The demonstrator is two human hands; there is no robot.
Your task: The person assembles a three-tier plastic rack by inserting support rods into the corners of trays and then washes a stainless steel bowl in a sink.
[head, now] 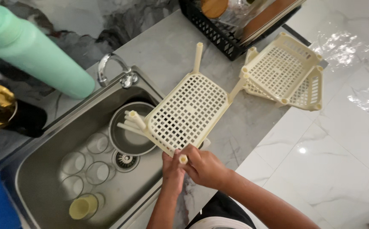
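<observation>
Cream plastic rack shelf [187, 111] lies tilted across the sink [44, 169] rim, half over the basin, half on the counter [167, 51]. Right hand [204, 166] pinches a short leg tube [183, 159] at the shelf's near corner, fingers pressed together around it; left hand [172, 171] grips that same corner from beneath, fingers curled. Shelf looks light, stiff, probably slick; best hold is the solid rim or corner sockets, not the grid. Loose tubes [130, 123] lie at its sink-side edge above a steel bowl [130, 135]; glasses [84, 165] sit lower in the basin, fragile. More shelves [284, 72] stacked beyond on the counter. Free room: counter to the right.
</observation>
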